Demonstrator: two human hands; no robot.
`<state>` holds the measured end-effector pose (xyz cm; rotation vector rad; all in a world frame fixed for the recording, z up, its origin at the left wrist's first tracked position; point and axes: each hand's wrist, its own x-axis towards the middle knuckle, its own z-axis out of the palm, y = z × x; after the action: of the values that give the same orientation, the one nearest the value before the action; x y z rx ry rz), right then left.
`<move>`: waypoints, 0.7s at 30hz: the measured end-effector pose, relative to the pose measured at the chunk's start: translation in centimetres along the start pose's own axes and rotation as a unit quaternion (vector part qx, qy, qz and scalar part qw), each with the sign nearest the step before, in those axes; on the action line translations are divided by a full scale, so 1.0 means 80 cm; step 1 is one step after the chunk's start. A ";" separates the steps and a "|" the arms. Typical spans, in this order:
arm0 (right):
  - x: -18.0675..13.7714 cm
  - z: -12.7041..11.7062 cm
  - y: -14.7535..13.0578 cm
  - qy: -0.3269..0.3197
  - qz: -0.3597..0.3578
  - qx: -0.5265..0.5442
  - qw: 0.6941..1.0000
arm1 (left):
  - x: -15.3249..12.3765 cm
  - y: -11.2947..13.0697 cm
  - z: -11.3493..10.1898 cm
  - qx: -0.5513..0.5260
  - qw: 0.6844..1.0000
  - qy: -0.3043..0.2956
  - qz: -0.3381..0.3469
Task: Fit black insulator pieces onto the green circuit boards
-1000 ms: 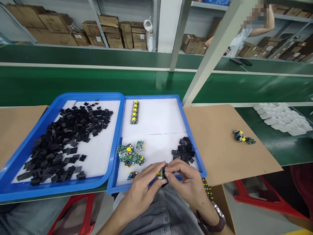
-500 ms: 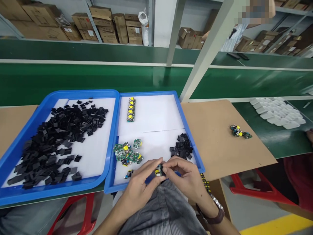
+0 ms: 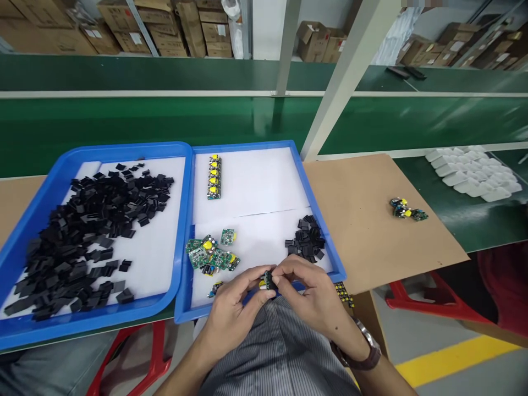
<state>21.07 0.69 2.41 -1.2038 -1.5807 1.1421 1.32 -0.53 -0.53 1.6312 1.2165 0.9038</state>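
Note:
Between the fingertips of my left hand [image 3: 237,305] is a small circuit board [image 3: 262,284] with a yellow part on it. My right hand [image 3: 311,294] pinches a small black piece [image 3: 270,279] against the board's right side; the fingertips partly hide both. The hands meet over the front edge of the right blue tray [image 3: 338,269]. To their left lies a loose pile of green circuit boards [image 3: 220,258], and behind the right hand a heap of black pieces [image 3: 306,239]. A neat row of boards with yellow parts [image 3: 214,177] stands farther back.
Another blue tray [image 3: 180,242] at the left holds a big heap of black pieces [image 3: 111,214]. A few boards [image 3: 407,210] lie on brown cardboard [image 3: 350,220] at the right, with white trays [image 3: 474,173] beyond. A slanted pale post [image 3: 342,82] rises behind the tray.
The camera view has shifted slightly. Both hands stay together at the board, and the black piece at its right side now shows more clearly between the fingertips.

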 end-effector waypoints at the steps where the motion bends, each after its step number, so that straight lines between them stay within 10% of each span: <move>1: 0.000 -0.001 -0.001 -0.004 -0.010 -0.007 1.000 | 0.001 0.001 0.000 0.009 1.000 -0.004 0.008; 15: -0.002 -0.002 -0.003 -0.039 -0.027 -0.073 0.996 | 0.002 -0.006 0.001 0.084 0.986 -0.027 0.142; 21: -0.004 -0.004 0.005 -0.001 0.015 0.037 0.999 | 0.000 0.000 0.001 0.039 0.994 -0.019 0.098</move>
<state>21.51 0.51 2.11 -1.1817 -1.5137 1.2109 1.42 -0.52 -0.53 1.8467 1.0920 0.9512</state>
